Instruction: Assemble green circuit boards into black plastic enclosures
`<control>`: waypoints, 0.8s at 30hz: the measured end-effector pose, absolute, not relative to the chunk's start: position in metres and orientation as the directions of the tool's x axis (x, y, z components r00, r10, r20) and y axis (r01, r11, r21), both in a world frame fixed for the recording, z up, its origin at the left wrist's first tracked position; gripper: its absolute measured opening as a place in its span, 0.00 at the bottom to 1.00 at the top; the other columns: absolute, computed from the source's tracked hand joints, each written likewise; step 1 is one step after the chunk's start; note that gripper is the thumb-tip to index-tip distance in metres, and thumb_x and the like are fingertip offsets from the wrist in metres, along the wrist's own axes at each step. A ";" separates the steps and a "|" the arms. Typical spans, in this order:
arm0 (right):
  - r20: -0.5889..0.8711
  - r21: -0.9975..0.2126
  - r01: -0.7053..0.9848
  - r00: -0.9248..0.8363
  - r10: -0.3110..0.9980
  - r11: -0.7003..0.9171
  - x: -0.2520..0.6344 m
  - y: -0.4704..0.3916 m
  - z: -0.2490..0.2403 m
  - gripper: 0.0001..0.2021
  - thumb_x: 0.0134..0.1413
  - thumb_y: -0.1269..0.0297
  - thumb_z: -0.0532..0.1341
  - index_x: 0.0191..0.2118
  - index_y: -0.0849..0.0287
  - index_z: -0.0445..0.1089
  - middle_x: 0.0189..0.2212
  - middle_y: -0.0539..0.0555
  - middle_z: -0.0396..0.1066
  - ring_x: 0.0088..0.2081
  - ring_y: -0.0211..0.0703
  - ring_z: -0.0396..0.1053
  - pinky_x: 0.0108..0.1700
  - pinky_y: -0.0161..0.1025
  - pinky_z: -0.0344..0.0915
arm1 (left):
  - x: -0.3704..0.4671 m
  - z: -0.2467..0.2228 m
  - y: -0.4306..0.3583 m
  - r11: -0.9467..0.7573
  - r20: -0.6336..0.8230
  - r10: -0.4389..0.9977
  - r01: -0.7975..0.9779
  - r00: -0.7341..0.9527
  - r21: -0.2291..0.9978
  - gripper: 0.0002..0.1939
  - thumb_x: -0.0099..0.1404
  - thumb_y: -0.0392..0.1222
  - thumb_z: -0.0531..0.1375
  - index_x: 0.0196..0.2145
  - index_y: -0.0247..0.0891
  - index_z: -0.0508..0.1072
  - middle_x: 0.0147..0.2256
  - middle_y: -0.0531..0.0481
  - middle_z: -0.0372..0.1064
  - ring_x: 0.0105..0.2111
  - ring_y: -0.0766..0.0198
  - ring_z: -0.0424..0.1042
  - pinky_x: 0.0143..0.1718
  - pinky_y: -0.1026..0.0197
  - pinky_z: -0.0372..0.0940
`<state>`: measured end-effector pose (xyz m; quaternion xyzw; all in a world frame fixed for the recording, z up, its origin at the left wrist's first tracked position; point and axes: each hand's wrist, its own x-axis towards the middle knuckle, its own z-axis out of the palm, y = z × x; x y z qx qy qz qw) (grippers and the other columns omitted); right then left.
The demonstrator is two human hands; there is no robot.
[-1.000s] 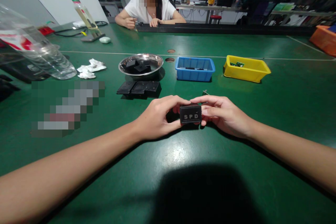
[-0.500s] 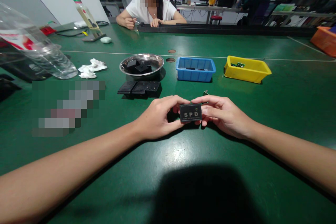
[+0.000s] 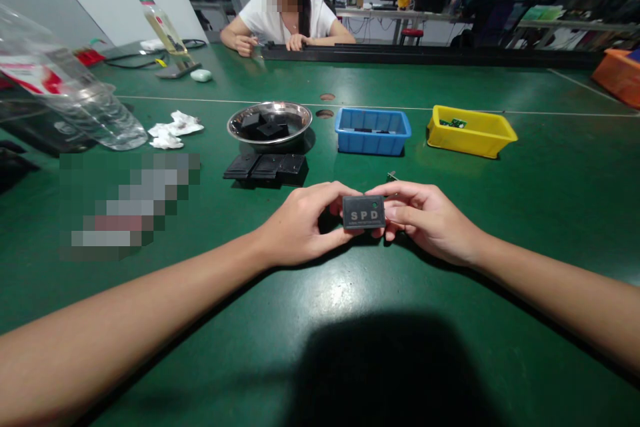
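A small black box (image 3: 363,213) with "SPD" printed on its face is held up between my two hands over the green table. My left hand (image 3: 311,223) grips its left side between thumb and fingers. On the right side, the thumb and fingers of my right hand (image 3: 425,219) are closed on the same box. Just behind my right hand, a small green piece (image 3: 392,176) is partly hidden. Black flat parts (image 3: 265,167) lie in front of a steel bowl (image 3: 235,136) with black boxes inside.
A blue bin (image 3: 373,142) and a yellow bin (image 3: 465,141) with green boards stand behind my hands. Plastic bottle (image 3: 107,113) and white tissue (image 3: 177,125) are at left. A person (image 3: 290,17) sits across the table.
The black box has tilted slightly, so its printed face shows more fully. Both hands keep their hold in nearly the same place.
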<state>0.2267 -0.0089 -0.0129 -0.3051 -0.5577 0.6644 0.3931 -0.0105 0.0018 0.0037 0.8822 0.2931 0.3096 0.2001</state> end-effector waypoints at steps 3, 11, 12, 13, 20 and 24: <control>0.040 -0.979 -0.193 -0.511 0.859 -0.070 0.227 -0.009 -0.014 0.14 0.58 0.68 0.68 0.50 0.60 0.77 0.29 0.52 0.77 0.30 0.37 0.74 0.32 0.34 0.72 | -0.010 0.003 0.002 -0.747 0.421 0.643 0.401 0.640 0.530 0.14 0.65 0.42 0.65 0.47 0.34 0.74 0.37 0.49 0.77 0.34 0.65 0.75 0.37 0.65 0.67; 0.014 -0.972 -0.208 -0.503 0.864 -0.105 0.226 -0.010 -0.012 0.12 0.57 0.66 0.68 0.47 0.60 0.78 0.29 0.53 0.77 0.30 0.39 0.74 0.32 0.35 0.72 | -0.010 0.004 0.002 -0.740 0.411 0.656 0.432 0.633 0.515 0.13 0.65 0.45 0.64 0.44 0.35 0.74 0.35 0.49 0.77 0.32 0.64 0.74 0.35 0.64 0.66; 0.005 -0.970 -0.213 -0.496 0.868 -0.116 0.226 -0.010 -0.012 0.12 0.57 0.65 0.69 0.47 0.61 0.78 0.29 0.53 0.77 0.30 0.39 0.74 0.31 0.36 0.71 | -0.010 0.004 0.002 -0.738 0.408 0.658 0.435 0.633 0.516 0.13 0.65 0.45 0.64 0.43 0.35 0.74 0.35 0.49 0.76 0.32 0.64 0.74 0.35 0.64 0.66; -0.002 -0.968 -0.217 -0.489 0.872 -0.124 0.226 -0.010 -0.011 0.12 0.56 0.65 0.69 0.46 0.61 0.78 0.30 0.54 0.77 0.30 0.39 0.74 0.31 0.36 0.71 | -0.010 0.004 0.002 -0.737 0.406 0.659 0.436 0.633 0.516 0.13 0.65 0.45 0.64 0.43 0.35 0.74 0.35 0.49 0.76 0.32 0.65 0.74 0.34 0.64 0.66; 0.004 -0.969 -0.215 -0.497 0.868 -0.118 0.225 -0.010 -0.012 0.12 0.57 0.65 0.68 0.46 0.61 0.77 0.32 0.54 0.77 0.29 0.38 0.74 0.30 0.35 0.71 | -0.010 0.004 0.002 -0.739 0.408 0.654 0.423 0.637 0.524 0.13 0.65 0.44 0.64 0.45 0.35 0.75 0.37 0.47 0.77 0.34 0.64 0.75 0.37 0.64 0.67; 0.009 -0.975 -0.197 -0.506 0.863 -0.105 0.225 -0.010 -0.012 0.13 0.57 0.65 0.68 0.47 0.61 0.77 0.30 0.53 0.76 0.29 0.38 0.73 0.31 0.36 0.71 | -0.010 0.005 0.002 -0.748 0.415 0.643 0.412 0.644 0.520 0.13 0.64 0.42 0.65 0.46 0.35 0.75 0.37 0.48 0.78 0.35 0.64 0.76 0.38 0.64 0.68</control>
